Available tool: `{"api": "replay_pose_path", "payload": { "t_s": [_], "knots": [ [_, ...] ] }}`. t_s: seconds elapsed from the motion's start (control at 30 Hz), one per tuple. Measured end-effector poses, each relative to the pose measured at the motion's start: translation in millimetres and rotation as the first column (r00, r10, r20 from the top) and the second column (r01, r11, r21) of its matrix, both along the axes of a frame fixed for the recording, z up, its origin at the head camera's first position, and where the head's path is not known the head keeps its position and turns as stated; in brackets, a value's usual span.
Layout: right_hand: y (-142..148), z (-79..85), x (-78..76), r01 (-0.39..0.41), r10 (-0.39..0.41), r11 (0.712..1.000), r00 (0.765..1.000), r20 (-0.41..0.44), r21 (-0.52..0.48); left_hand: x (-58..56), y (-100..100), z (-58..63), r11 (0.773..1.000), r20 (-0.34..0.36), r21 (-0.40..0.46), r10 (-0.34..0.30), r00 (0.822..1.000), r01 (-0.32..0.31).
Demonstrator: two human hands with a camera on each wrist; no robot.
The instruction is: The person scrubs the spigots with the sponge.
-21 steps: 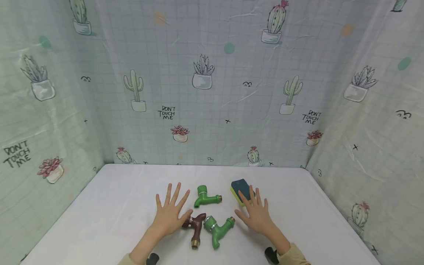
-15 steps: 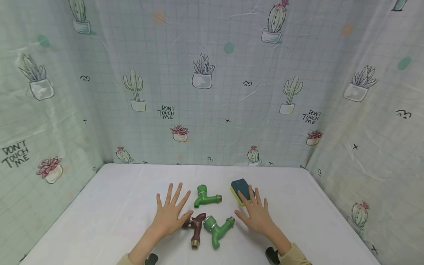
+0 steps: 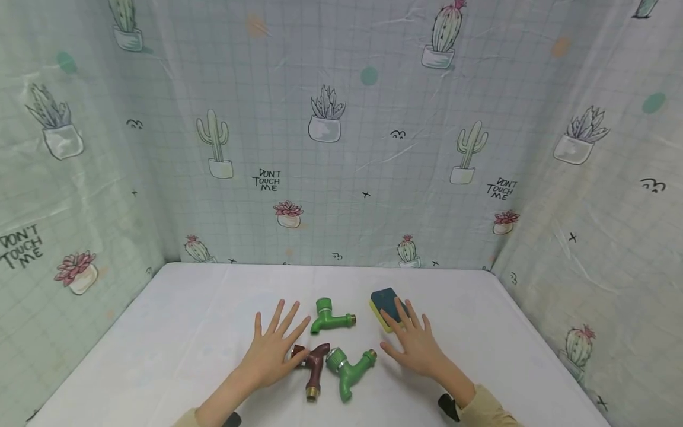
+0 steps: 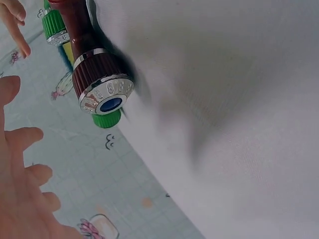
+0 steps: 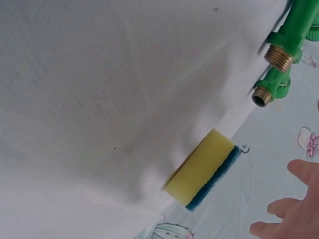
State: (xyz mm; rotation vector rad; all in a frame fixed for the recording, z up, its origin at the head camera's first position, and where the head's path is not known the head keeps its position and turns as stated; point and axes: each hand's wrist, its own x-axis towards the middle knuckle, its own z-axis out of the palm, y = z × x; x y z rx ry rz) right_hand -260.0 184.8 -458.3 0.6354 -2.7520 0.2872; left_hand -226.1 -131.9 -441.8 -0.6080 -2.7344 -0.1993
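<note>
My left hand point(image 3: 270, 354), fingers spread straight, hovers at the left of a dark red-brown tap point(image 3: 316, 367); its thumb overlaps the tap's knob in the head view. My right hand point(image 3: 416, 349) is spread too, its fingertips overlapping a sponge point(image 3: 385, 303) with a dark scouring top and yellow foam. Neither hand holds anything. Between the hands lie two green taps with brass threaded ends: a rear tap point(image 3: 331, 317) and a front tap point(image 3: 349, 372). The left wrist view shows the brown tap's knob point(image 4: 102, 82) close up, and the right wrist view shows the sponge point(image 5: 202, 169) side-on.
Everything lies on a white table point(image 3: 213, 296). A pale curtain point(image 3: 341, 160) printed with cacti rises behind the table and along both sides. Black wrist straps point(image 3: 448, 407) sit below each hand by the light sleeves point(image 3: 488, 409).
Both hands have shifted slightly, the forearms spreading a little apart toward the sides. The view has turned slightly. The taps and sponge stay where they were on the table.
</note>
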Motion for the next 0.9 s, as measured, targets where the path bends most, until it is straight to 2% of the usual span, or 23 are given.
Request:
{"api": "replay_pose_path", "payload": {
  "t_s": [0.1,0.27,0.37,0.47,0.7,0.9],
  "knots": [
    [0.8,0.4,-3.2,-0.021,0.021,0.999,1.0,-0.003,0.028,3.9,-1.7,0.0,0.999,0.014,-0.036,-0.037,0.999,0.038],
    [3.5,-0.6,-8.7,-0.05,0.056,0.995,0.996,-0.064,0.085,11.8,-4.2,-4.3,0.99,-0.016,-0.06,-0.125,0.992,0.124],
    [5.4,-1.8,-14.1,-0.051,0.063,0.993,0.992,-0.111,0.107,15.5,-4.9,-5.2,0.989,-0.022,-0.045,-0.141,0.99,0.14],
    [5.8,-2.5,-19.9,-0.052,0.065,0.993,0.991,-0.119,0.108,18.8,-5.1,-4.1,0.989,-0.024,-0.035,-0.143,0.989,0.142],
    [3.5,-3.1,-30.6,-0.065,0.072,0.996,0.991,-0.112,0.067,24.8,-7.7,-4.2,0.982,-0.105,-0.065,-0.182,0.978,0.176],
    [-0.9,-1.9,-40.6,-0.015,0.022,0.997,0.995,-0.092,0.078,28.3,-9.5,-5.0,0.973,-0.164,-0.09,-0.224,0.961,0.212]
  ]
}}
